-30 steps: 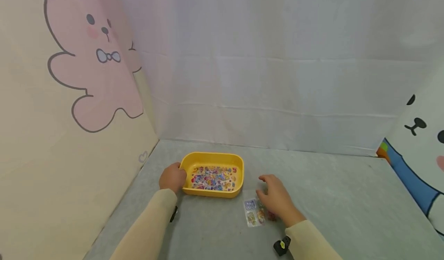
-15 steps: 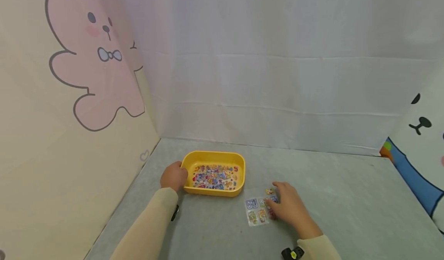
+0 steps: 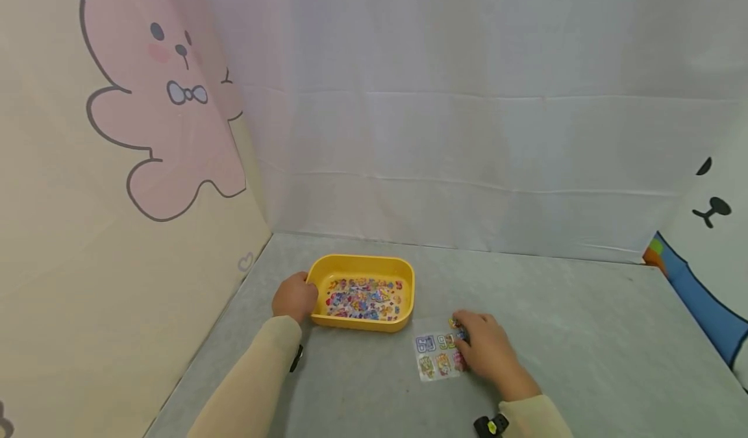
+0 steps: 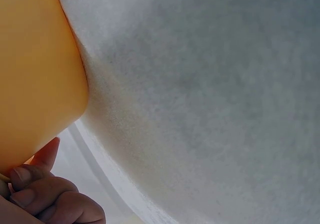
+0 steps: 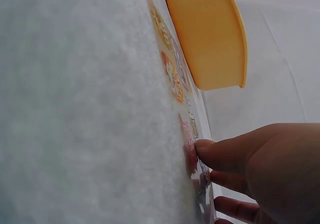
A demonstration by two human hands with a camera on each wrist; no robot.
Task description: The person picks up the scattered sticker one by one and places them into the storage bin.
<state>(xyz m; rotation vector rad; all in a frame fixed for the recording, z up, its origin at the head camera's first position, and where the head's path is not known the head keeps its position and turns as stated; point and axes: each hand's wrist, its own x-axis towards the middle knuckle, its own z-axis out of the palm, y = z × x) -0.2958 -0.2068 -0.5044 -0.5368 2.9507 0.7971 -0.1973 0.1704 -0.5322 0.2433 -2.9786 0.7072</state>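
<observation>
My left hand (image 3: 294,297) grips the left end of a yellow tray (image 3: 360,325), thumb and fingers closed on its rim. In the left wrist view curled fingers (image 4: 47,196) meet the tray's end. Many small colourful stickers (image 3: 363,298) lie spread inside the tray. To its right a clear sticker sheet (image 3: 434,360) with several colourful designs lies flat on the table. My right hand (image 3: 487,350) is over the sheet's right side, covering part of it. In the right wrist view the thumb (image 5: 210,151) touches the sheet, with the other fingertips spread along it.
A grey cloth-like surface covers the table (image 3: 584,334). A white curtain (image 3: 467,133) hangs behind it. On the left stands a cream wall panel (image 3: 70,263) with a pink bear picture. Another printed bear panel (image 3: 713,256) is at the right.
My right hand first moved right and back across the sticker sheet, uncovering more of it, then its fingers came down nearer the sheet's right side. My left hand keeps its hold on the tray.
</observation>
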